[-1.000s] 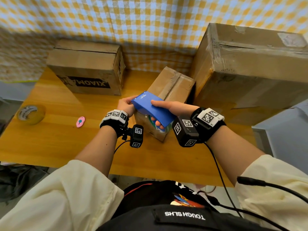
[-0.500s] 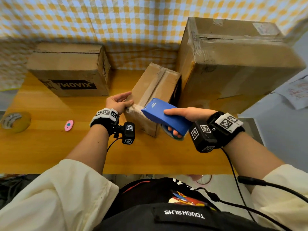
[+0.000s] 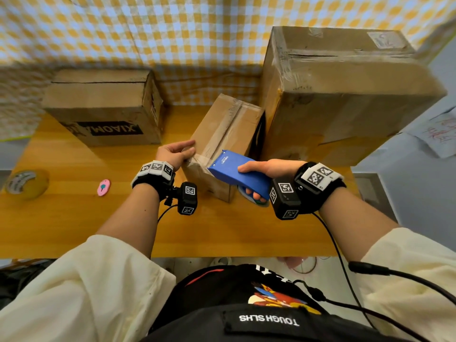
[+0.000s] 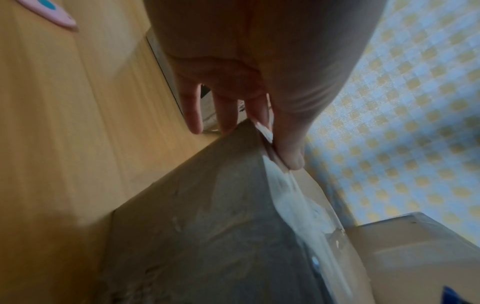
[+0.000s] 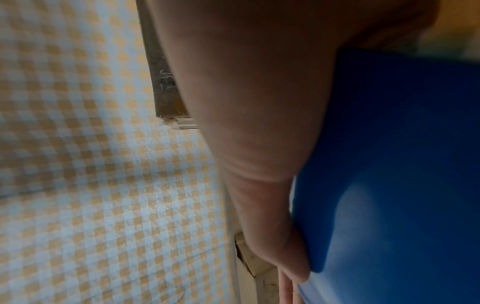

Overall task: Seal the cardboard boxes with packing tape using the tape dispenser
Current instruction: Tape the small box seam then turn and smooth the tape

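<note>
While the right hand (image 3: 269,169) grips the blue tape dispenser (image 3: 238,172) with thumb on top and fingers curled round the handle beneath, the tape could wrinkle or lift off the small box (image 3: 223,141) if the dispenser is pulled away at a slant or before the strip is pressed flat. That box stands tilted on the worktop (image 3: 74,218), between the printed box (image 3: 103,107) at far left and the large box (image 3: 345,95) at far right, so a hard tug may also slide or tip it. The left hand (image 3: 174,153) steadies its near left corner: the thumb (image 4: 289,156) lies along the top edge on the crinkled tape (image 4: 296,197), and the other fingers (image 4: 193,115) reach fairly straight down the left side, holding nothing closed. The dispenser's front edge rests at the near end of the box top, just right of those fingers. Whether the strip is already cut I cannot tell.
</note>
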